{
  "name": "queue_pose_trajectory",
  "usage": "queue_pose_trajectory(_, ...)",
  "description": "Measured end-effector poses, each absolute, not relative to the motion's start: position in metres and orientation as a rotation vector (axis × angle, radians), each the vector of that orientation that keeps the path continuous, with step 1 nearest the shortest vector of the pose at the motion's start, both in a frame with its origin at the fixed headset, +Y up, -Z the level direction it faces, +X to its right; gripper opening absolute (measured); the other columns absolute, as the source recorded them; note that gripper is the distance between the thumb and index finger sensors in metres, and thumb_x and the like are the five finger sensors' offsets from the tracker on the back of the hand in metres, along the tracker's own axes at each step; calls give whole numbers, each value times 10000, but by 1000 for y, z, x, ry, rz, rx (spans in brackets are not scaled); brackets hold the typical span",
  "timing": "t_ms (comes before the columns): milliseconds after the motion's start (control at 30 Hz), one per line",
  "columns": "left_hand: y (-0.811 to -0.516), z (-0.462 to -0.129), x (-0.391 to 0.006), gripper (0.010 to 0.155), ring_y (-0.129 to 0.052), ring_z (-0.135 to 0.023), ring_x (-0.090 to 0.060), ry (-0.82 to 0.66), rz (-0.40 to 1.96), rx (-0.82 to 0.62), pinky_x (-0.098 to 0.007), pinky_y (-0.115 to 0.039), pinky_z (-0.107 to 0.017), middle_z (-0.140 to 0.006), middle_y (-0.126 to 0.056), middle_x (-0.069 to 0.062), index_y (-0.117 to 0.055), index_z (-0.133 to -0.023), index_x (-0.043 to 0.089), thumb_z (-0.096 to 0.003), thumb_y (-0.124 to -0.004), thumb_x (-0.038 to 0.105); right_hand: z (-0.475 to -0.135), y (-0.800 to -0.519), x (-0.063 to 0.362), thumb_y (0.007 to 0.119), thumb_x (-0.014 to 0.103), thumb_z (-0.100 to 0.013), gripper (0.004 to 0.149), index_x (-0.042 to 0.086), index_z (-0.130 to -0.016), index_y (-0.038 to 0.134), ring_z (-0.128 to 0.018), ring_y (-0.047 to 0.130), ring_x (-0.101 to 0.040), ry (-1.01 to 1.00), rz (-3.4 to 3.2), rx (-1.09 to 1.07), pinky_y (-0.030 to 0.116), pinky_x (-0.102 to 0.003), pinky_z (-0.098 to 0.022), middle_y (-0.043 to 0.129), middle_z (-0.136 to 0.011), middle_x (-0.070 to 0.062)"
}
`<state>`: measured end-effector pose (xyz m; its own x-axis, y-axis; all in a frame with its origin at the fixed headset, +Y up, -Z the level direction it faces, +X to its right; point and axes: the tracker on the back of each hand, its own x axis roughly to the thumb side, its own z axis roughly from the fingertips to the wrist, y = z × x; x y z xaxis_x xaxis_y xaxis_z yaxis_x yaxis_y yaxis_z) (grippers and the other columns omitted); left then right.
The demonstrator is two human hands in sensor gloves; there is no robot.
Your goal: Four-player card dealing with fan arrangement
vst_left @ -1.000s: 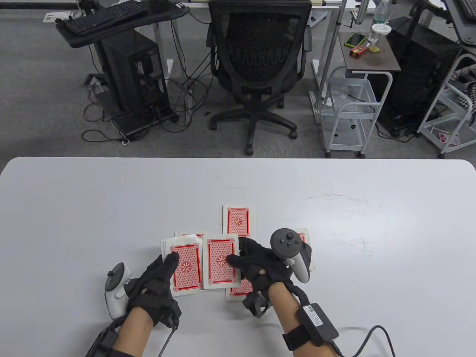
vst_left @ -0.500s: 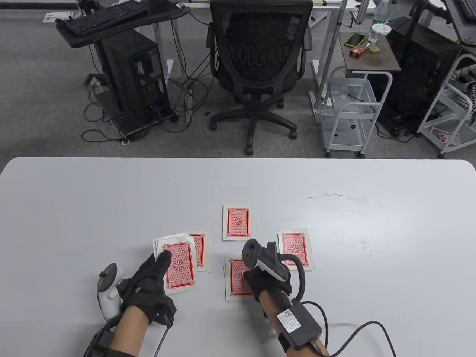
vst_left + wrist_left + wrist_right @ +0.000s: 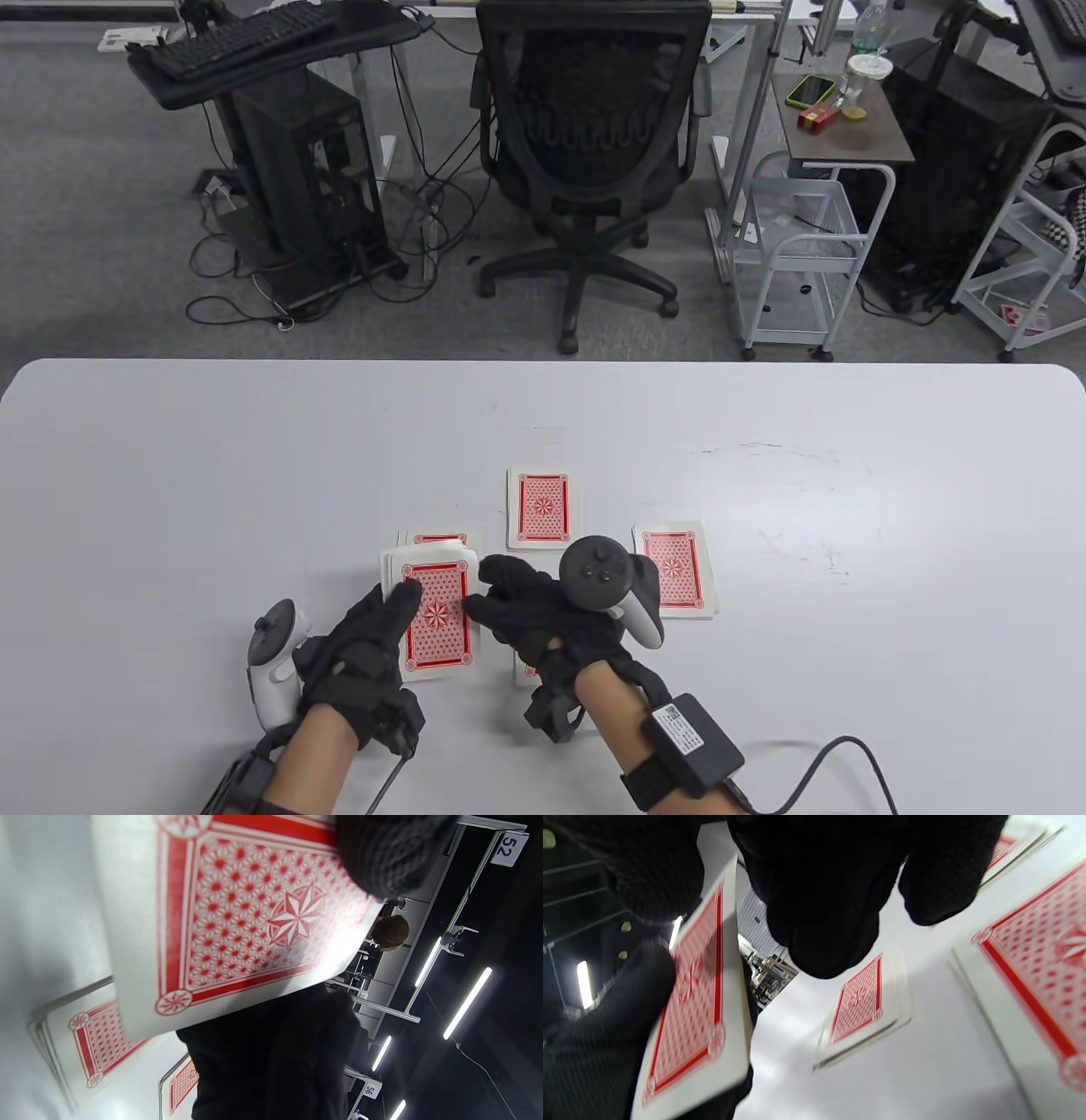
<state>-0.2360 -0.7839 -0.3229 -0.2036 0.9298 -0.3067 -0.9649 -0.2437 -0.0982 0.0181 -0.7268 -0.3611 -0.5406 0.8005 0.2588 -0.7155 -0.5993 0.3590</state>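
The red-backed paper deck (image 3: pixel 434 613) is gripped by the left hand (image 3: pixel 361 658). The right hand (image 3: pixel 543 615), half a second ago down at the near pile (image 3: pixel 528 671), has been brought back, its loosely curled fingers (image 3: pixel 488 607) touching the deck's edge; whether a card is pinched cannot be told. Another deal is judged imminent.

Bright, even overhead light; both wrist views blurred close-up.

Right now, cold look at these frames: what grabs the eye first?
The two black-gloved hands at the table's near edge: the left hand holds a red-backed deck, and the right hand reaches across to its top card. Around them lie face-down piles: far, right, one behind the deck, one mostly hidden under the right hand.
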Motion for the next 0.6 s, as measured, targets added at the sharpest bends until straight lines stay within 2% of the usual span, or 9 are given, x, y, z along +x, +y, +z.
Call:
queue_pose_trajectory(67,-781,-322,-233,474,-1038,-703,-240,126,1781,-348,-443,-909,-477,-868,-919,83,-735,-927,314,-496,-829,486,-359,-730,14,874,391,-486,647,70,-990,625,-505,1009,-208,251,2169,438,720,-590,-525,827,-762,-24)
queue_pose_trajectory(167,-782,-321,-235,476,-1043,-696,-235,140,1766,-342,-435,-914,-472,-864,-923,83,-737,-925,311,-491,-839,477,-360,-734,16,890,348,-466,615,63,-961,663,-497,1032,-213,249,2112,400,733,-580,-519,857,-738,-22)
queue_pose_trajectory(333,-786,-324,-237,488,-1028,-720,-243,132,1829,-442,-438,-907,-484,-884,-906,77,-721,-941,308,-496,-821,481,-366,-736,25,876,294,-460,619,25,-969,649,-489,1075,-209,252,2027,376,750,-565,-519,908,-690,6)
queue_pose_trajectory(467,-787,-327,-247,480,-1030,-718,-244,158,1880,-453,-436,-910,-481,-885,-907,75,-722,-944,305,-504,-811,474,-375,-732,28,860,287,-484,629,7,-992,618,-467,1070,-204,299,1965,311,747,-555,-518,911,-700,-3)
queue_pose_trajectory(600,-788,-333,-280,478,-1027,-725,-239,255,1890,-353,-434,-907,-489,-890,-904,81,-718,-947,310,-509,-810,478,-405,-711,27,864,302,-491,644,3,-1000,608,-368,1038,-159,246,2040,271,764,-525,-483,910,-700,-10)
